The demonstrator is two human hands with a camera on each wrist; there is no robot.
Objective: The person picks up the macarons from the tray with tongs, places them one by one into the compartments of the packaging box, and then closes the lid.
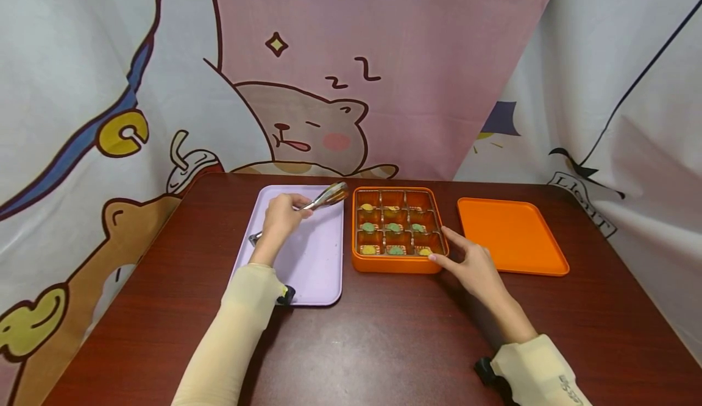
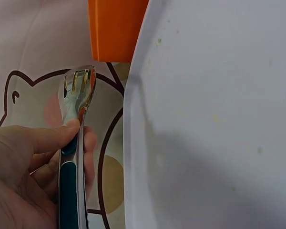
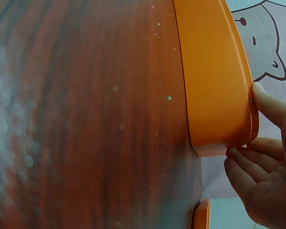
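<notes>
Above the lavender tray (image 1: 312,272), my left hand (image 1: 281,220) grips metal food tongs (image 1: 330,194) with a teal handle inlay. Their head points right, toward the orange box (image 1: 395,264). In the left wrist view the tongs (image 2: 69,191) lie between thumb and fingers, their slotted ends close together with no food showing between them. My right hand (image 1: 477,269) holds the box's front right corner, thumb at the rim and fingers along the side. Small yellow and green pieces (image 1: 396,250) sit in the compartments of the box's clear insert.
Right of the box, a flat orange lid (image 1: 510,235) lies on the dark wooden table (image 1: 384,345). Crumbs dot the tray and the tabletop. A cartoon-printed curtain (image 1: 417,89) hangs behind the table and along its sides.
</notes>
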